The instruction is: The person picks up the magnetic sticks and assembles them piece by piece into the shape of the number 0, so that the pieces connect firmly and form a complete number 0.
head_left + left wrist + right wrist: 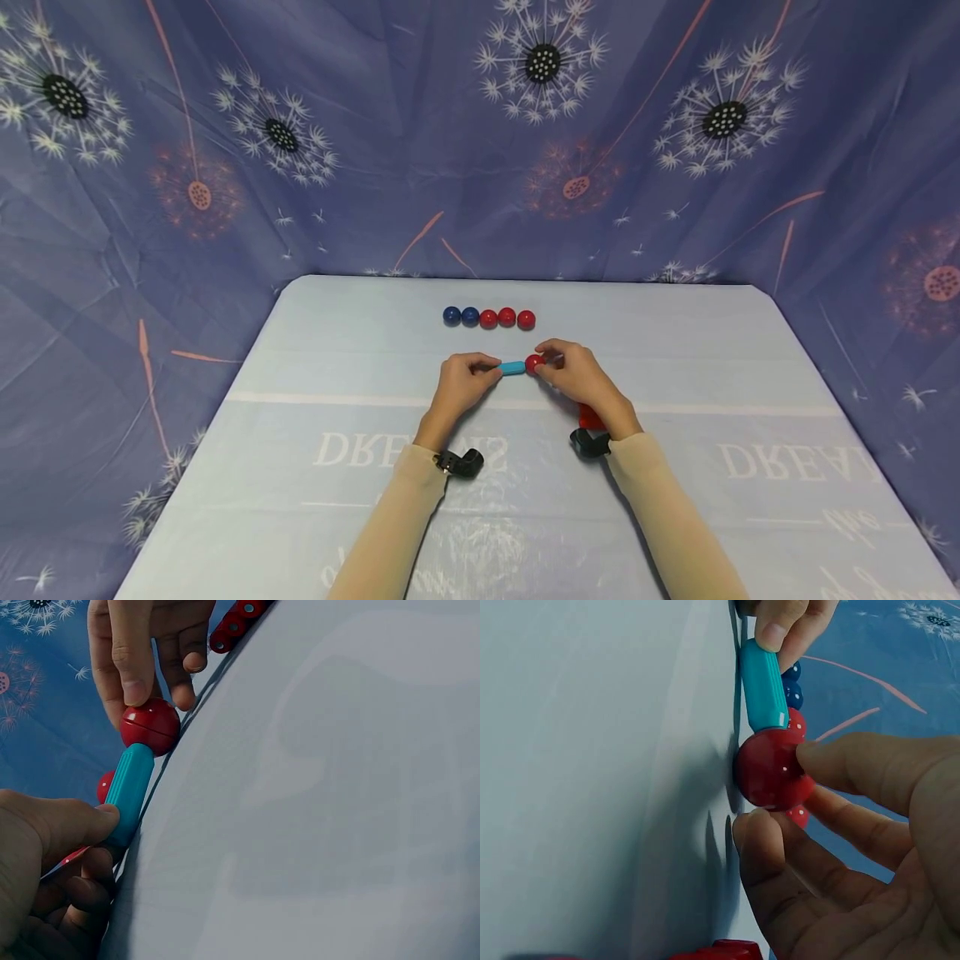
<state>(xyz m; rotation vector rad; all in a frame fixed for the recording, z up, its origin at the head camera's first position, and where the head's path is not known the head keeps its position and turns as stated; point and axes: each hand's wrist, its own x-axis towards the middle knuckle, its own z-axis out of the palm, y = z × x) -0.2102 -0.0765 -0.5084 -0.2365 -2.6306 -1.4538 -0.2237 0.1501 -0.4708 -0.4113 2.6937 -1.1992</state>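
Note:
My left hand [467, 382] pinches a light blue ribbed rod [513, 367] between thumb and fingers, near the rod's left end. With thumb and fingertips my right hand [576, 373] holds a shiny red ball [772, 771] at the rod's other end. Ball and rod end meet in both wrist views, and a thin seam runs round the ball [152, 724] in the left wrist view. Both hands are low over the middle of the table, the rod lying roughly crosswise between them.
Behind the hands, a row of two dark blue balls [461, 316] and three red balls [507, 317] stands on the white-covered table [315, 333]. Red pieces [591, 417] lie under the right wrist; their round ends [234, 627] show in the left wrist view. A patterned blue cloth [420, 167] hangs behind.

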